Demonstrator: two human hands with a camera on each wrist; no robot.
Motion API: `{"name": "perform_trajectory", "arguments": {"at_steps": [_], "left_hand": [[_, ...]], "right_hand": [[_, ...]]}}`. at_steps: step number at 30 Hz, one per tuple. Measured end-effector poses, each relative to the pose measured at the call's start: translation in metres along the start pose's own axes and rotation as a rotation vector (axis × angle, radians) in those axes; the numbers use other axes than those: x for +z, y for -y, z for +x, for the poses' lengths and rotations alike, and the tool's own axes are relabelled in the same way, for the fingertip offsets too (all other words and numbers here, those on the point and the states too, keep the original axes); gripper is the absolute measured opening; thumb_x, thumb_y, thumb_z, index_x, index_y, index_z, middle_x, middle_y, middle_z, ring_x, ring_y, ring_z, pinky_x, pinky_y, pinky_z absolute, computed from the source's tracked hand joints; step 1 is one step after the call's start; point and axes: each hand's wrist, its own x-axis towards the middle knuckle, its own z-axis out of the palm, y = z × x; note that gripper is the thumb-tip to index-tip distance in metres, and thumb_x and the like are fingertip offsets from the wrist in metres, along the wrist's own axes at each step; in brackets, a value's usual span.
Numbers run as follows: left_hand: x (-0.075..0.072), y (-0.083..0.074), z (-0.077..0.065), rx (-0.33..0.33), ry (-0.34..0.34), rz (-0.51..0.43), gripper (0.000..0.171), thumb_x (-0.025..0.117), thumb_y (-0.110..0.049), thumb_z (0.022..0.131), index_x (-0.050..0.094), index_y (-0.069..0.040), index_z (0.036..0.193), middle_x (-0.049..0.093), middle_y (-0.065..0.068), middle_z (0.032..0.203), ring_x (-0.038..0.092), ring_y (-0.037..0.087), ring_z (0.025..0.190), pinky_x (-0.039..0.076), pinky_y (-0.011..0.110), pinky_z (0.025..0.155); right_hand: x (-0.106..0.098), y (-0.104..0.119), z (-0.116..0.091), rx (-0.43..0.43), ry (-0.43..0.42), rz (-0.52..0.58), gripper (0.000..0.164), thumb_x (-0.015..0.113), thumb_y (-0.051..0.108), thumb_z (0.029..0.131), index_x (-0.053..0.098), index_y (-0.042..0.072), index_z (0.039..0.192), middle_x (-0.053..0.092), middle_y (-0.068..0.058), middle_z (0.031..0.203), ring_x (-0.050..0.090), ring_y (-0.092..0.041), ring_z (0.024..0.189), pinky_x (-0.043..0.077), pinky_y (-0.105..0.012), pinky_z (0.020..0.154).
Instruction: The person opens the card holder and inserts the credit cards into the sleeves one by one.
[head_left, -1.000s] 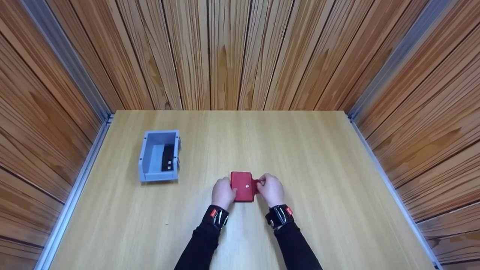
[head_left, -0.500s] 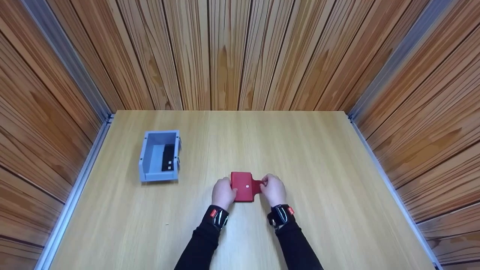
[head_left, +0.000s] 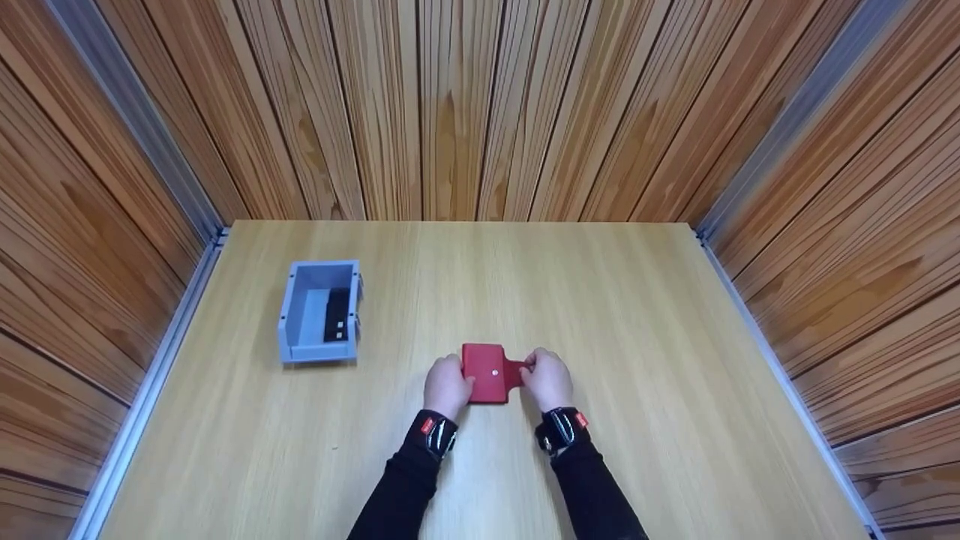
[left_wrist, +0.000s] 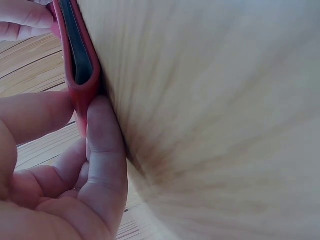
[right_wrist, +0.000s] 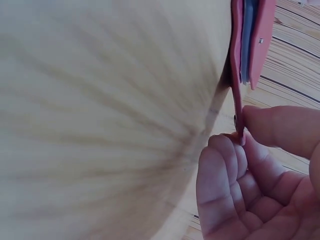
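A red card holder (head_left: 484, 373) with a snap stud on its cover lies low over the table in front of the person. My left hand (head_left: 447, 385) pinches its left, folded edge; in the left wrist view the thumb is on one side and the fingers (left_wrist: 106, 132) are on the other. From its right edge the closing strap (head_left: 514, 373) sticks out, unfastened. The right hand (head_left: 547, 380) pinches the strap's end between thumb and fingers. Dark inner leaves (left_wrist: 79, 50) show between the covers in the left wrist view, and the stud (right_wrist: 260, 41) shows in the right.
A blue plastic bin (head_left: 319, 352) stands at the left on the wooden table (head_left: 637, 315), and a black object (head_left: 336, 315) with small light marks lies in it. Wood-plank walls (head_left: 457, 112) enclose the back and sides, with metal rails (head_left: 150, 420) along the edges.
The right hand has moved slightly to the right with the strap, so more of the strap shows now. The left hand and the card holder's body have stayed in place.
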Motion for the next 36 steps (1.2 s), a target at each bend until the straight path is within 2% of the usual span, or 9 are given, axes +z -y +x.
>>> {"name": "perform_trajectory", "arguments": {"at_steps": [12,19,26,29,32,36], "left_hand": [[0.0,0.0,-0.001,0.029,-0.021,0.027,0.02,0.079,-0.007,0.08,0.062,0.002,0.083,0.063,0.015,0.079,0.064,0.034,0.081,0.05,0.046,0.073],[0.0,-0.001,-0.001,0.017,-0.015,0.009,0.019,0.079,-0.007,0.08,0.063,0.003,0.085,0.063,0.016,0.081,0.063,0.034,0.081,0.05,0.046,0.074],[-0.001,-0.001,-0.001,0.036,-0.041,0.044,0.022,0.08,-0.009,0.079,0.063,0.004,0.083,0.062,0.017,0.08,0.063,0.036,0.08,0.05,0.047,0.073],[-0.003,-0.003,-0.001,0.038,-0.048,0.061,0.022,0.079,-0.009,0.08,0.064,0.005,0.089,0.062,0.016,0.083,0.063,0.035,0.081,0.05,0.046,0.073],[-0.004,-0.008,-0.004,0.065,-0.079,0.09,0.024,0.078,-0.008,0.08,0.065,0.006,0.095,0.061,0.016,0.086,0.063,0.034,0.082,0.051,0.046,0.073],[-0.004,-0.018,-0.01,0.152,-0.137,0.139,0.028,0.079,-0.015,0.081,0.065,0.005,0.096,0.059,0.016,0.087,0.062,0.033,0.081,0.053,0.045,0.069]], "right_hand": [[0.003,-0.004,0.003,-0.032,-0.014,-0.035,0.015,0.076,0.002,0.077,0.061,0.002,0.078,0.061,-0.012,0.077,0.061,-0.032,0.076,0.048,-0.046,0.071],[0.004,-0.004,0.005,-0.005,0.013,-0.051,0.015,0.077,0.002,0.077,0.062,0.002,0.079,0.058,-0.011,0.079,0.059,-0.031,0.077,0.048,-0.046,0.074],[0.003,-0.004,0.006,-0.004,0.032,-0.056,0.015,0.076,0.001,0.077,0.062,0.002,0.079,0.057,-0.01,0.079,0.058,-0.029,0.077,0.048,-0.045,0.072],[0.003,-0.005,0.006,-0.006,0.032,-0.049,0.015,0.076,0.001,0.077,0.062,0.003,0.078,0.058,-0.01,0.078,0.058,-0.029,0.076,0.048,-0.045,0.072],[0.003,-0.006,0.006,-0.01,0.034,-0.046,0.015,0.076,0.001,0.076,0.062,0.003,0.078,0.058,-0.009,0.078,0.059,-0.029,0.076,0.048,-0.045,0.072],[0.004,-0.006,0.007,-0.018,0.038,-0.048,0.014,0.077,0.001,0.077,0.063,0.002,0.078,0.058,-0.009,0.077,0.059,-0.029,0.077,0.048,-0.044,0.073]]}}
